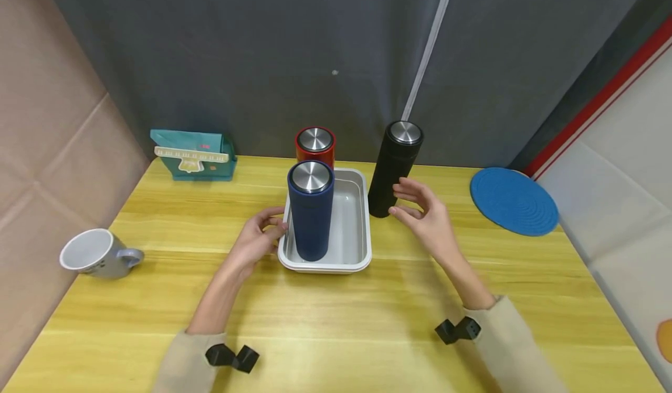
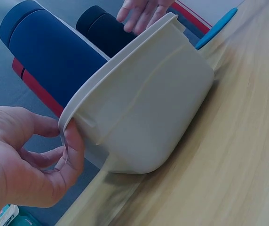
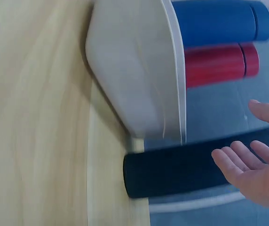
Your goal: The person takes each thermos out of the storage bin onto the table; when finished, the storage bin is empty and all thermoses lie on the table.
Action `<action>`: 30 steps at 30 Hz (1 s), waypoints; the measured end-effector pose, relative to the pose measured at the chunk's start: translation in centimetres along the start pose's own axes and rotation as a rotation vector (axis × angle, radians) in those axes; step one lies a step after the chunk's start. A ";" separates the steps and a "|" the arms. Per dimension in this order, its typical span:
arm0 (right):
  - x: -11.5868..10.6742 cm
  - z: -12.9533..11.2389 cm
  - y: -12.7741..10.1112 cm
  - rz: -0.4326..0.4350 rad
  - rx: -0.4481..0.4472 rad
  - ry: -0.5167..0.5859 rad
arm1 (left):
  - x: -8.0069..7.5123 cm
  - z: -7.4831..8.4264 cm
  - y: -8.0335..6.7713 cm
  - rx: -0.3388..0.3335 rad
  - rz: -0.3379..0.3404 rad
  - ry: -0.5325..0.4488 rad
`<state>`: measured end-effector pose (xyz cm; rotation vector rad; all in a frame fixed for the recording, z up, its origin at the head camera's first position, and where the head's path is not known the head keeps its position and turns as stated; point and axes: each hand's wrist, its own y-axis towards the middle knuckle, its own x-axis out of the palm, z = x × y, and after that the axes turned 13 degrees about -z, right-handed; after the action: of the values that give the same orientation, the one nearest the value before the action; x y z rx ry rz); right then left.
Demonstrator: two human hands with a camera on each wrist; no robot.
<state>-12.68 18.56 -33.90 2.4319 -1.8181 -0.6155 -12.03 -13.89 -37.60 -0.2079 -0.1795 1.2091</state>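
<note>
A pale rectangular tray (image 1: 362, 218) (image 2: 153, 108) (image 3: 134, 80) sits mid-table. A blue flask (image 1: 311, 212) (image 2: 54, 52) (image 3: 214, 21) stands upright in its near left corner. Right behind the tray stands a red flask (image 1: 315, 143) (image 2: 35, 87) (image 3: 214, 63); whether it stands in the tray cannot be told. A black flask (image 1: 394, 168) (image 2: 106, 33) (image 3: 181, 169) stands on the table by the tray's right side. My left hand (image 1: 259, 235) (image 2: 35, 160) pinches the tray's left rim, index fingertip under the lip. My right hand (image 1: 422, 212) (image 3: 257, 174) hovers with fingers spread just beside the black flask, apart from it.
A grey mug (image 1: 97, 254) lies on its side at the left. A teal box (image 1: 193, 155) stands at the back left and a round blue mat (image 1: 513, 200) lies at the right. A dark curtain closes the back and cardboard the left.
</note>
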 end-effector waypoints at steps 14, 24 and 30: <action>5.0 -0.8 0.5 -0.138 -0.010 0.059 | -0.7 -0.1 -0.3 -0.006 -0.008 0.007; 8.4 -1.8 1.4 -0.234 -0.022 0.074 | -0.4 -0.1 -0.2 0.001 -0.012 -0.009; 9.8 -1.9 1.9 -0.246 0.006 0.081 | -0.2 -0.1 0.0 -0.012 -0.013 -0.012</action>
<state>-11.48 8.50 -34.46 2.6644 -1.5073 -0.5157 -12.10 -14.11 -37.69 -0.2097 -0.1986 1.1970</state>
